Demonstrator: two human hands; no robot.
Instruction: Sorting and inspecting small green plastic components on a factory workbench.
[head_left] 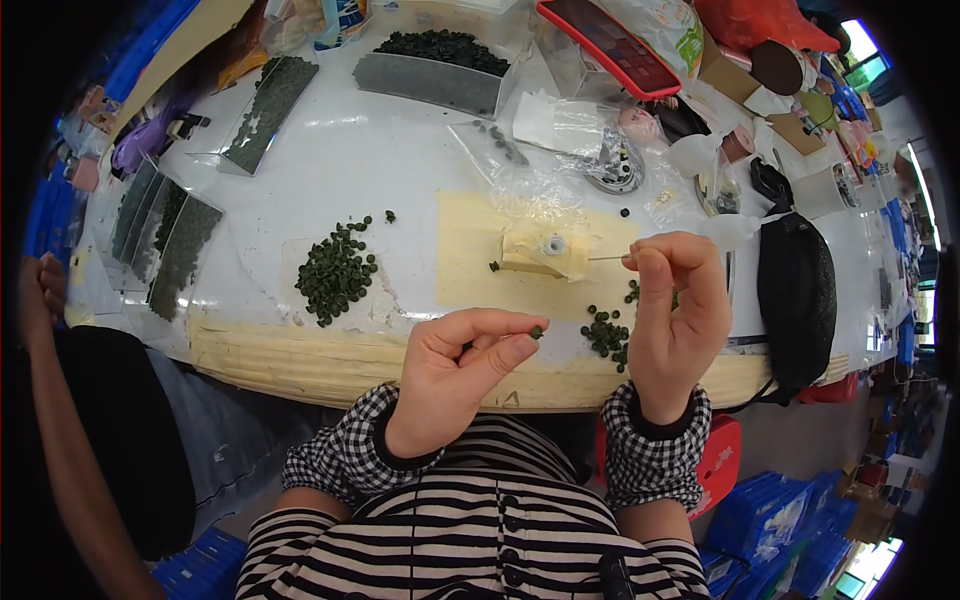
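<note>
Between the thumb and forefinger of my left hand (455, 365) is a small dark green button-like piece (537, 332). My right hand (680, 310) is raised, its thumb and forefinger closed on a thin needle-like rod (606, 259). The rod points left toward a yellow-taped block (520, 252) with a small round white fitting (553, 244) on top. That block stands on a yellow sheet (465, 280) on the table. Close to my right hand lies a loose cluster of green pieces (606, 335), partly hidden behind it. A larger pile of green pieces (335, 275) lies to the left.
Clear trays of dark pieces (435, 85) stand at the back and left. A red-cased phone (610, 45) leans at the back right. A black mesh bag (797, 300) hangs over the right edge. At far left another person's arm (60, 420) shows.
</note>
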